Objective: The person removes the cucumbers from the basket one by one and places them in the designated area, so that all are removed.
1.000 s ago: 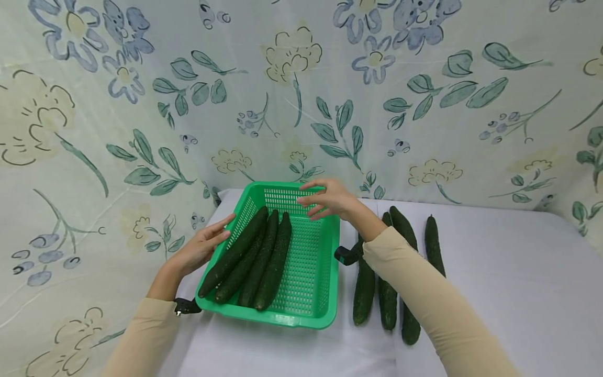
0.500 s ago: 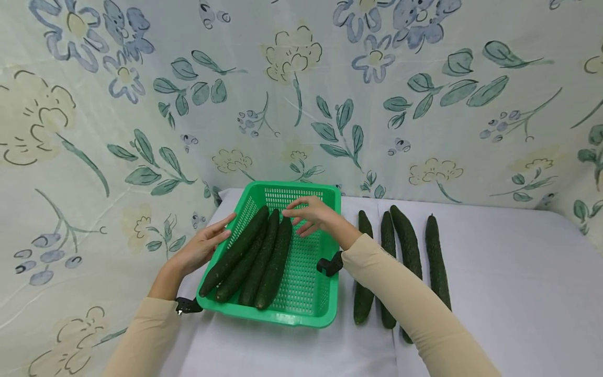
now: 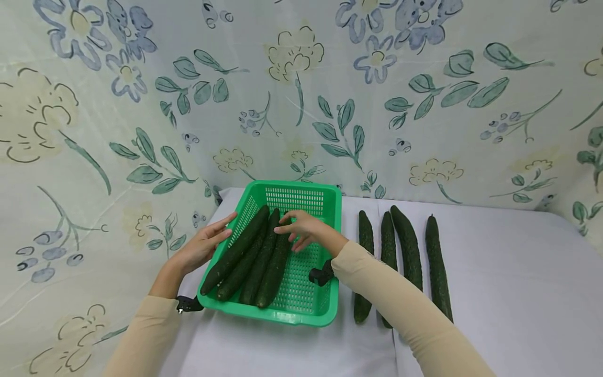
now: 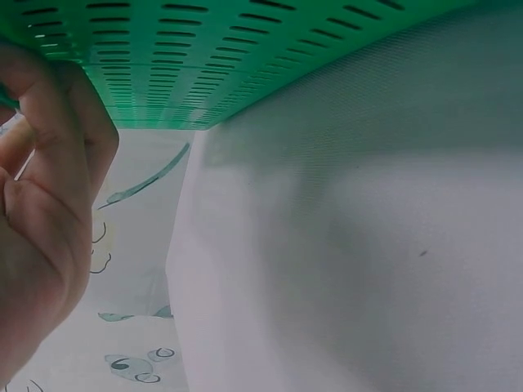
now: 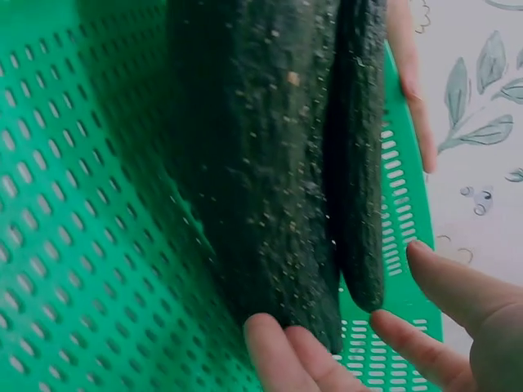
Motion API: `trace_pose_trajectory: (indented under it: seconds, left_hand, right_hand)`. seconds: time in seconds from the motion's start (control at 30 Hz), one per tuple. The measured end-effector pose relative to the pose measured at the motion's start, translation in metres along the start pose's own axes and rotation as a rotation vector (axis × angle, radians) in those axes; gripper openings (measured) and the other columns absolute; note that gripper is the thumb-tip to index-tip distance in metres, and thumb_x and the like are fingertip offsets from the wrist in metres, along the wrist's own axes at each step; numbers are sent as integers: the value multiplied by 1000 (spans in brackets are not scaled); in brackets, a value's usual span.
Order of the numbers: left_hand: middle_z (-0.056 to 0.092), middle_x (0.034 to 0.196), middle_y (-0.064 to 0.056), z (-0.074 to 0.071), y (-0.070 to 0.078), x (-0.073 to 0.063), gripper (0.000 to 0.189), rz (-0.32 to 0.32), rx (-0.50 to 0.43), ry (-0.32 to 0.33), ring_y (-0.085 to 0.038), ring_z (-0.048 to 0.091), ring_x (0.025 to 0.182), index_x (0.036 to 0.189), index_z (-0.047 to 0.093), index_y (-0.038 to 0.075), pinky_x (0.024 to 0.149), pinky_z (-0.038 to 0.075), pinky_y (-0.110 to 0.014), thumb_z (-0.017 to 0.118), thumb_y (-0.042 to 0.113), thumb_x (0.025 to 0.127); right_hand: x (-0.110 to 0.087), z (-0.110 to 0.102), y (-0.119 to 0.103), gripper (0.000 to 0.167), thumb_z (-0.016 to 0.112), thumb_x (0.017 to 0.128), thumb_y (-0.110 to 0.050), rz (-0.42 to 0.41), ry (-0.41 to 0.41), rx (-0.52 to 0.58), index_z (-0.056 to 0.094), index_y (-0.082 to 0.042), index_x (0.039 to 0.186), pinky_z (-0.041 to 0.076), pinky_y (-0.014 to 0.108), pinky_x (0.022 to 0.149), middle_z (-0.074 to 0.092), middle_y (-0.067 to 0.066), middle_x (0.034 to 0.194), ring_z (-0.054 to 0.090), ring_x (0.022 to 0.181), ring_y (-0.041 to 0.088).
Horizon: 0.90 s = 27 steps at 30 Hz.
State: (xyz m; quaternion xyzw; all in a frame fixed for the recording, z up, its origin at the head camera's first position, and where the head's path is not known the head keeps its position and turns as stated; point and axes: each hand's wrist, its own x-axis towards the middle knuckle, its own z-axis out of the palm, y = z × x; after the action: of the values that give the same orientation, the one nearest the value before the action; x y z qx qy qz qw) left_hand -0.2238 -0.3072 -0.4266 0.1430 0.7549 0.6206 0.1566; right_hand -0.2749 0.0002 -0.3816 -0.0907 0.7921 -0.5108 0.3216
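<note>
Several dark green cucumbers point(image 3: 270, 272) lie side by side, slanting, in the left part of a green plastic basket point(image 3: 297, 317). My left hand point(image 3: 202, 246) holds the basket's left rim; in the left wrist view its bent fingers point(image 4: 61, 131) lie against the slotted outer wall. Over the far ends of the cucumbers is my right hand point(image 3: 303, 230), its fingers spread. In the right wrist view the fingertips point(image 5: 265, 335) reach the cucumbers' ends, and the thumb stands apart from them. Whether they press on the cucumbers cannot be told.
Several more cucumbers point(image 3: 407, 246) lie on the white tablecloth point(image 3: 509, 272) right of the basket, partly under my right forearm. A flower-printed cloth point(image 3: 348, 78) hangs behind the table and at the left. A small black camera point(image 3: 321, 273) sits on my right wrist.
My right hand has moved left and nearer, from above the basket's far right part to over the cucumbers' far ends. The left hand keeps its place on the rim.
</note>
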Motion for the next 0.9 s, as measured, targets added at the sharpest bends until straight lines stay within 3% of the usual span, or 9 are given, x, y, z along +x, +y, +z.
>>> trace_pose_trajectory:
  seconds: [0.17, 0.27, 0.33, 0.5, 0.67, 0.73, 0.77, 0.9]
  left_hand:
    - [6, 163, -21, 0, -1, 1, 57, 4, -9, -8, -12, 21, 44, 161, 20, 21, 46, 28, -28, 44, 24, 109]
    - [14, 162, -20, 0, -1, 1, 57, -1, -30, -28, -5, 39, 52, 162, 19, 21, 51, 38, -23, 43, 24, 110]
    - [16, 162, -17, 0, -2, 1, 57, -4, -37, -34, -3, 43, 55, 162, 19, 21, 54, 40, -23, 43, 24, 110]
    - [11, 164, -14, 0, -3, 1, 57, -5, -24, -27, -3, 37, 54, 162, 19, 21, 53, 38, -23, 43, 24, 110]
    - [16, 161, -21, 0, -4, 1, 57, 12, -20, -28, -5, 32, 49, 162, 19, 19, 49, 35, -24, 42, 22, 110]
    - [17, 160, -22, 0, -4, 1, 57, 13, -14, -23, -6, 24, 45, 162, 19, 20, 47, 32, -25, 42, 23, 110]
    - [17, 160, -21, 0, -4, 1, 57, 11, -17, -24, -5, 30, 47, 162, 19, 20, 48, 33, -25, 42, 23, 110]
    - [13, 162, -20, -1, -4, 1, 56, 11, -12, -20, -6, 29, 47, 162, 19, 21, 47, 32, -26, 42, 23, 110]
  right_hand:
    - [4, 6, 3, 58, 68, 98, -24, -4, 21, -37, 45, -13, 150, 57, 51, 77, 59, 30, 114, 69, 88, 47]
    - [5, 8, 5, 57, 68, 97, -23, 14, 28, -33, 46, -12, 149, 57, 51, 76, 59, 30, 114, 69, 87, 46]
    - [5, 8, 6, 57, 69, 97, -22, 25, 28, -18, 46, -12, 149, 56, 51, 77, 58, 30, 115, 69, 89, 46]
    - [7, 9, 10, 58, 70, 96, -17, 47, 13, 55, 46, -12, 149, 56, 52, 79, 54, 31, 119, 64, 102, 46]
    - [10, 10, 15, 59, 71, 95, -14, 72, -18, 114, 46, -10, 148, 56, 52, 78, 51, 34, 123, 56, 116, 45]
    - [11, 10, 16, 60, 72, 94, -12, 84, -28, 133, 45, -10, 148, 56, 51, 78, 50, 35, 123, 59, 113, 46]
    - [12, 10, 17, 61, 72, 94, -12, 89, -34, 142, 45, -11, 148, 57, 50, 77, 50, 36, 123, 61, 109, 46]
    - [13, 12, 19, 66, 72, 93, -11, 116, -68, 172, 39, -15, 150, 57, 49, 77, 46, 38, 128, 68, 91, 45]
